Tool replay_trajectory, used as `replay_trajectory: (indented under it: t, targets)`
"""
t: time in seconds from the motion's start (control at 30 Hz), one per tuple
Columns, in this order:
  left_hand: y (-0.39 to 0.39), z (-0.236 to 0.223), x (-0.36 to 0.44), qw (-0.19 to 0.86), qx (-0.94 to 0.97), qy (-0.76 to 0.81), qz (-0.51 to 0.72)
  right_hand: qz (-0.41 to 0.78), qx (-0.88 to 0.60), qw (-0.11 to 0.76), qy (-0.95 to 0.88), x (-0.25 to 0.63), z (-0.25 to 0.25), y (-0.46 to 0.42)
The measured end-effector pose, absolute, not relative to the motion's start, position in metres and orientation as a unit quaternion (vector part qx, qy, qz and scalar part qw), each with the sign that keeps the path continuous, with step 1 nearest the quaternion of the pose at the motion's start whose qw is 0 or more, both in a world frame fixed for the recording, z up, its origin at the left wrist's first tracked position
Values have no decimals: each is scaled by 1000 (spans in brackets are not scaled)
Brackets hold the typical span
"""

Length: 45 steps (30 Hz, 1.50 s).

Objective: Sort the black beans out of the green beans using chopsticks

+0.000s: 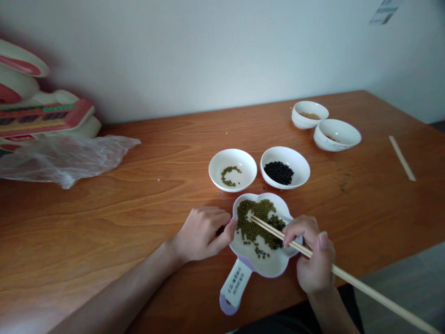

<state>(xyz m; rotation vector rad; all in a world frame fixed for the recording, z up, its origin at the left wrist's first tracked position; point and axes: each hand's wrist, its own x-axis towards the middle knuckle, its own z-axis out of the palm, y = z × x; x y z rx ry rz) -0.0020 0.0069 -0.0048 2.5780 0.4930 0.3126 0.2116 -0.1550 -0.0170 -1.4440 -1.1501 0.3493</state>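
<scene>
My right hand grips a pair of wooden chopsticks, their tips down among green mung beans in a white flower-shaped dish with a labelled handle. At the dish's left rim my left hand is closed, thumb and curled fingers against the edge. A few dark beans mix with the green ones on the dish's right side. Just behind stand two white bowls: the left bowl holds some green beans, the right bowl a heap of black beans.
At the back right, one white bowl contains yellowish grains and another has a little reddish content. A pale strip lies at far right. A plastic bag and a pink-and-cream toy-like object are on the left, by the wall.
</scene>
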Motion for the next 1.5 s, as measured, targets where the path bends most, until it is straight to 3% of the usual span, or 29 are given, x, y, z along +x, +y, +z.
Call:
replay_trajectory:
  t: [0.83,1.3,1.5]
  targets:
    - [6,-4,-2,247,945,179,119,151,-648,552,-503,210,-15,-155]
    - [7,-2,-1,250,944,172,126,126,-646,589,-470,212,-18,-154]
    - [7,-2,-1,251,946,169,121,110,-601,660,-438,214,0,-153]
